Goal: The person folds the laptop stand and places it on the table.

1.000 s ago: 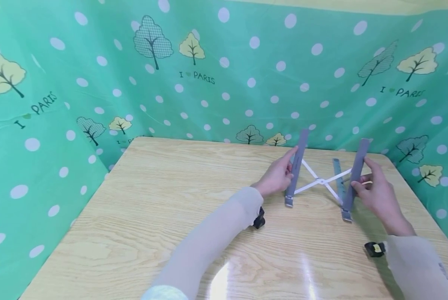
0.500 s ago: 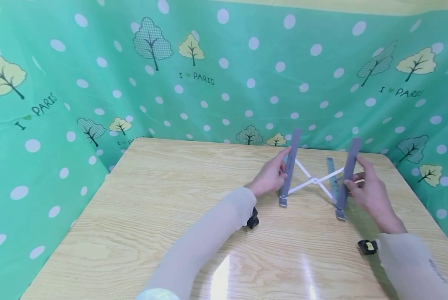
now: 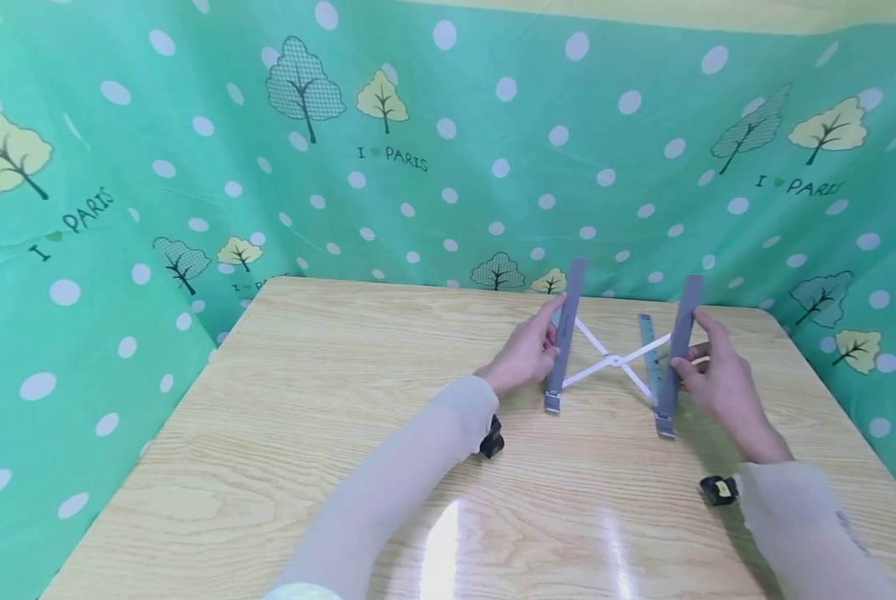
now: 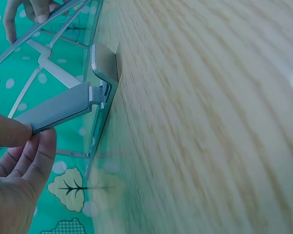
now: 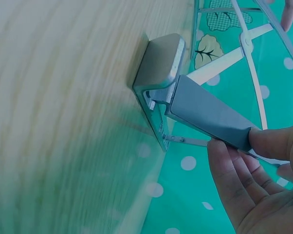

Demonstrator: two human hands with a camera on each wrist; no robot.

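"What is the largest thing around you?"

"A green cloth with pale dots and printed trees hangs before you, from nine o'clock over twelve to three. Inside it spreads a pale wooden table. Your left sleeve covers part of the tabletop between six and seven o'clock; your right sleeve comes in at four."

"And the thing you are handling?"

"A grey folding stand, between three and four o'clock, near the table's far edge. Its left rail and right rail slant upward, joined by white crossbars in an X. A bluish base bar shows behind one crossbar."

"Where are your hands?"

"Apart, on either side of the X. At its nine o'clock, your left hand pinches the left rail, thumb above, fingers beneath. Just past three, your right hand pinches the right rail likewise."

"What blocks your view?"

"From the head, your left hand and its rail hide most of the base there. White glare marks the table at six o'clock."

"Smallest?"

"A black wrist camera at your left cuff, and its twin at your right."
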